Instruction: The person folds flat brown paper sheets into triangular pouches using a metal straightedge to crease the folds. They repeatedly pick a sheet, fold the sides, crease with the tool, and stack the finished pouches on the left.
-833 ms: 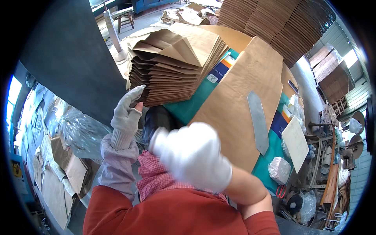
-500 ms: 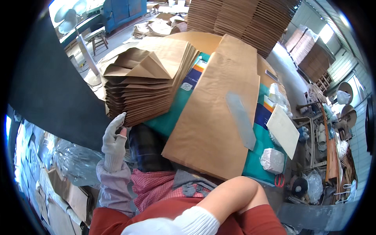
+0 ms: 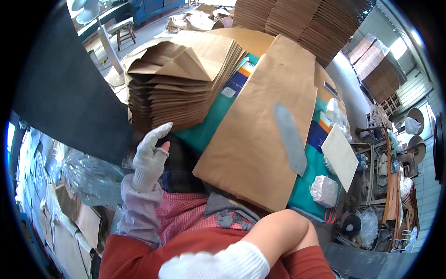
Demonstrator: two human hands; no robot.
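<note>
My left hand [image 3: 151, 151], in a white glove with a bare thumb tip showing, is raised just below the near edge of a pile of folded brown paper bags [image 3: 179, 100]. Its fingers are stretched out and hold nothing. My right hand [image 3: 204, 266], also in a white glove, is drawn back across my body at the lower edge, and its fingers are too hidden to read. A large flat stack of brown paper [image 3: 260, 121] lies in front of me. On it rests a grey flat strip with a rounded end [image 3: 290, 139].
Under the paper is a green cover [image 3: 302, 193]. To the right lie a white board [image 3: 340, 157], a white wrapped block [image 3: 324, 191], red-handled scissors [image 3: 330, 215] and a phone [image 3: 331, 89]. A tall stack of brown sheets [image 3: 297, 23] stands behind; a dark panel [image 3: 69, 97] is at left.
My left hand has moved right and slightly up. My right hand has shifted a little to the right at the lower edge. The view has moved slightly; the papers keep their arrangement.
</note>
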